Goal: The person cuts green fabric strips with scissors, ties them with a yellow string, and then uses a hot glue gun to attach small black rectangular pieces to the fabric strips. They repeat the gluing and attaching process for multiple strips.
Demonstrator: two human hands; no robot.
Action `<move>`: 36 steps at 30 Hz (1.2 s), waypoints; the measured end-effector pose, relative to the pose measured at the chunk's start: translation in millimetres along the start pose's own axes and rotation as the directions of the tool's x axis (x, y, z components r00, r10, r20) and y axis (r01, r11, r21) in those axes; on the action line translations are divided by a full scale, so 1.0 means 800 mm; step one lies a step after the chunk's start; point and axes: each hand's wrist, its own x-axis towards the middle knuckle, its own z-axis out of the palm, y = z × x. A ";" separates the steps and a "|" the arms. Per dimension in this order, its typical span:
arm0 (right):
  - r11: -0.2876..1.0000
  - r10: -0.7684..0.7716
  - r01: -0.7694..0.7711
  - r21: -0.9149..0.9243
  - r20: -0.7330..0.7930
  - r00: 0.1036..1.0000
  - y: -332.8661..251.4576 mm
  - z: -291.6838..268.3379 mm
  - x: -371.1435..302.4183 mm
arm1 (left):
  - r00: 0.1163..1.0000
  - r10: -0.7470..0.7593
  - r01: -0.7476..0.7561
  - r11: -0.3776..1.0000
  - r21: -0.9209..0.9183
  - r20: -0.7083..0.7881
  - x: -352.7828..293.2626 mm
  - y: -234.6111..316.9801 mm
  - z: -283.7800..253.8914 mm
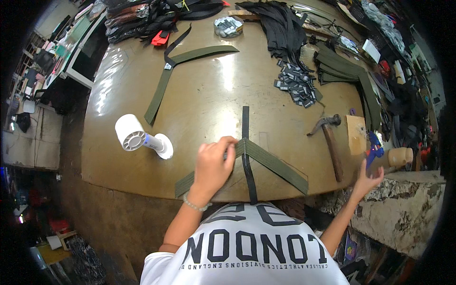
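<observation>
My left hand [214,164], with a beaded bracelet at the wrist, has its fingers curled together over the left arm of an olive-green webbing strap [278,166]. The strap bends to a peak at the middle, with the fingertips just left of that point. A small pale bit shows between thumb and fingers, too little to name. Crossing the peak from far to near is a narrow black strap [245,122]. At the right table edge my right hand [366,182] is open, fingers spread, just short of a blue glue gun [375,148].
A hammer [328,142] lies between the strap and my right hand. White handheld fan [145,140] at left; a similar joined strap [159,95] behind it. Farther back are black label tags [297,83], a tub of small pieces [228,27], green straps [342,69] and black straps [280,28].
</observation>
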 end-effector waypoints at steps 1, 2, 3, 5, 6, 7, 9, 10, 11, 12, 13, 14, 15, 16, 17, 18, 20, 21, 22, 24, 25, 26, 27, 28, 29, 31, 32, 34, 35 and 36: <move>0.997 -0.018 0.008 0.079 0.119 0.993 0.017 0.005 0.019 | 0.999 -0.003 0.004 1.000 0.020 -0.041 -0.003 -0.001 -0.008; 0.987 -0.021 -0.016 0.159 0.227 0.974 0.023 0.010 0.039 | 0.995 -0.098 0.098 0.995 0.016 0.015 -0.006 -0.002 -0.014; 0.968 0.048 -0.127 0.216 0.340 0.939 0.019 0.015 0.050 | 0.998 -0.049 0.049 0.999 0.007 0.041 -0.010 -0.001 -0.015; 0.976 0.084 -0.149 0.158 0.360 0.929 -0.020 0.010 0.061 | 0.999 0.011 -0.012 1.000 0.021 0.047 -0.019 0.002 -0.013; 0.971 0.078 -0.151 0.184 0.354 0.932 -0.052 0.010 0.060 | 0.988 -0.041 0.033 0.998 0.057 0.150 -0.023 0.004 -0.009; 0.956 0.042 -0.162 0.246 0.428 0.903 -0.088 0.013 0.054 | 0.993 -0.009 0.003 0.999 0.050 0.114 -0.025 0.005 -0.003; 0.913 -0.170 -0.114 0.392 0.619 0.766 -0.154 0.005 0.017 | 0.993 0.016 -0.025 0.997 0.077 0.121 -0.028 0.008 0.008; 0.891 -0.362 0.024 0.453 0.677 0.641 -0.183 0.007 -0.001 | 0.988 -0.003 -0.008 0.998 0.069 0.153 -0.028 0.009 0.011; 0.873 -0.331 -0.194 0.447 0.835 0.439 -0.206 0.004 -0.021 | 0.989 -0.001 -0.007 0.998 0.057 0.151 -0.028 0.009 0.013; 0.898 -0.395 -0.062 0.436 0.860 0.324 -0.225 0.010 -0.032 | 0.987 0.002 -0.010 0.999 0.050 0.158 -0.027 0.009 0.014; 0.877 -0.444 -0.048 0.478 0.845 0.297 -0.240 0.020 -0.046 | 0.986 -0.009 0.001 0.999 0.051 0.168 -0.026 0.008 0.013; 0.909 -0.367 -0.135 0.394 0.911 0.188 -0.249 0.025 -0.051 | 0.986 0.015 -0.022 0.999 0.042 0.166 -0.026 0.008 0.012; 0.875 -0.476 0.007 0.484 0.859 0.188 -0.255 0.034 -0.055 | 0.985 0.019 -0.026 0.999 0.041 0.169 -0.026 0.007 0.011; 0.834 -0.551 0.082 0.545 0.818 0.165 -0.258 0.041 -0.060 | 0.982 0.012 -0.021 0.999 0.045 0.190 -0.026 0.007 0.010; 0.807 -0.589 0.160 0.568 0.792 0.158 -0.259 0.048 -0.062 | 0.986 0.029 -0.034 0.999 0.030 0.167 -0.027 0.007 0.010; 0.801 -0.596 0.166 0.575 0.793 0.130 -0.259 0.054 -0.064 | 0.986 0.036 -0.040 0.999 0.020 0.161 -0.027 0.007 0.009; 0.794 -0.598 0.201 0.575 0.797 0.084 -0.259 0.064 -0.066 | 0.988 0.063 -0.066 0.998 0.019 0.142 -0.029 0.006 0.010; 0.801 -0.585 0.219 0.557 0.806 0.088 -0.260 0.067 -0.068 | 0.988 0.082 -0.086 0.996 0.025 0.130 -0.029 0.005 0.011; 0.813 -0.562 0.237 0.532 0.824 0.077 -0.260 0.069 -0.069 | 0.988 0.092 -0.097 0.995 0.034 0.123 -0.030 0.004 0.011; 0.812 -0.555 0.260 0.522 0.828 0.072 -0.263 0.071 -0.071 | 0.988 0.100 -0.104 0.994 0.030 0.117 -0.031 0.002 0.013; 0.802 -0.573 0.262 0.537 0.816 0.078 -0.263 0.070 -0.072 | 0.987 0.094 -0.099 0.995 0.028 0.129 -0.032 0.002 0.013; 0.784 -0.601 0.263 0.562 0.793 0.097 -0.264 0.068 -0.073 | 0.987 0.101 -0.106 0.994 0.034 0.125 -0.033 0.001 0.013; 0.781 -0.606 0.254 0.570 0.790 0.089 -0.263 0.065 -0.073 | 0.986 0.105 -0.111 0.993 0.038 0.132 -0.033 0.000 0.014; 0.771 -0.622 0.244 0.588 0.777 0.094 -0.262 0.061 -0.073 | 0.985 0.098 -0.105 0.993 0.043 0.141 -0.034 0.000 0.014; 0.768 -0.628 0.231 0.598 0.773 0.086 -0.260 0.057 -0.073 | 0.985 0.107 -0.115 0.992 0.052 0.137 -0.034 0.001 0.014; 0.798 -0.573 0.262 0.543 0.818 0.049 -0.252 0.047 -0.073 | 0.985 0.106 -0.116 0.991 0.069 0.135 -0.035 0.002 0.016; 0.814 -0.538 0.277 0.511 0.843 0.025 -0.248 0.043 -0.074 | 0.985 0.112 -0.125 0.988 0.092 0.134 -0.035 0.002 0.017; 0.807 -0.560 0.257 0.532 0.827 0.045 -0.242 0.036 -0.077 | 0.982 0.121 -0.141 0.980 0.139 0.143 -0.035 0.003 0.017; 0.790 -0.590 0.246 0.561 0.806 0.058 -0.241 0.034 -0.079 | 0.983 0.125 -0.143 0.980 0.135 0.136 -0.035 0.003 0.017; 0.803 -0.571 0.236 0.548 0.820 0.041 -0.241 0.030 -0.080 | 0.982 0.120 -0.139 0.981 0.132 0.142 -0.035 0.003 0.016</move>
